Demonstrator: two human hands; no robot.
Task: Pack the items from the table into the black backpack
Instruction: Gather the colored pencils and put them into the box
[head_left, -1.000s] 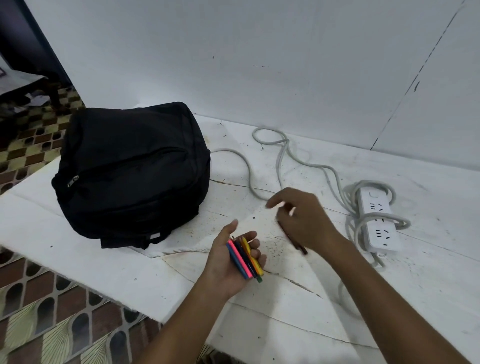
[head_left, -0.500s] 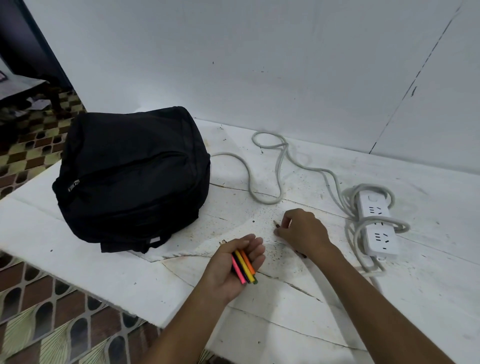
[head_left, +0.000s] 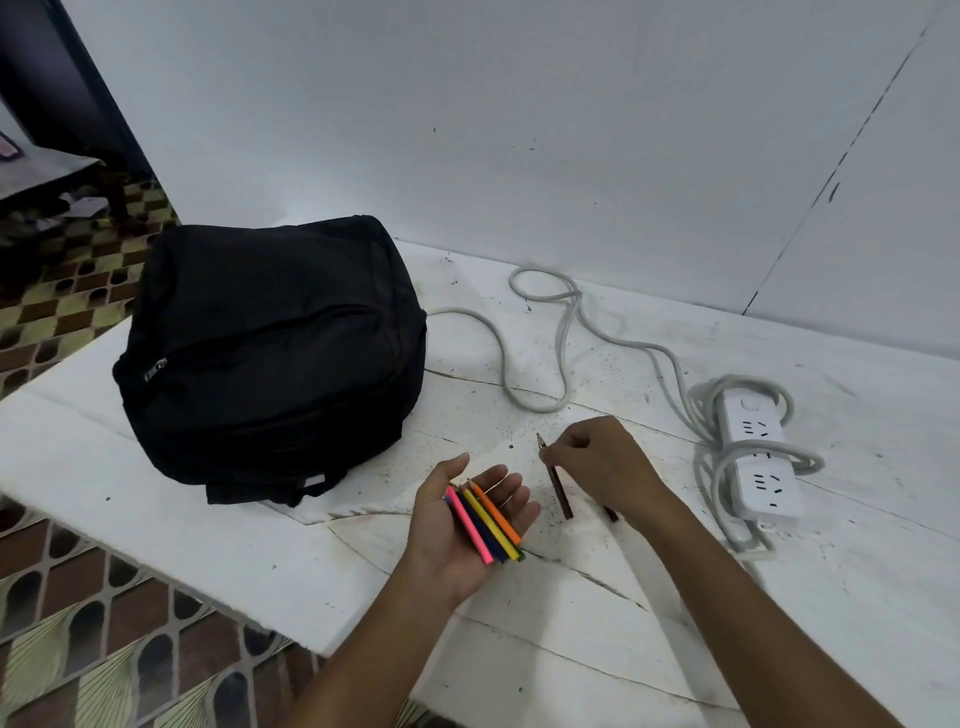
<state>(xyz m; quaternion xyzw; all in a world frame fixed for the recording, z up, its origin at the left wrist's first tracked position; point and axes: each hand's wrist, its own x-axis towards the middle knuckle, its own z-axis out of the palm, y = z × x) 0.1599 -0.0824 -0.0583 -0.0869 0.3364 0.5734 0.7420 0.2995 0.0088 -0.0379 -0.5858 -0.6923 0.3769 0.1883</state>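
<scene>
Cracked white tabletop: left hand cradles slim coloured pencils, right hand apparently pinches brown pencil.

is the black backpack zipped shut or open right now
Shut, as far as shows: the black backpack lies on the table with its zipper line closed, the pull at the left end, no opening visible.
</scene>
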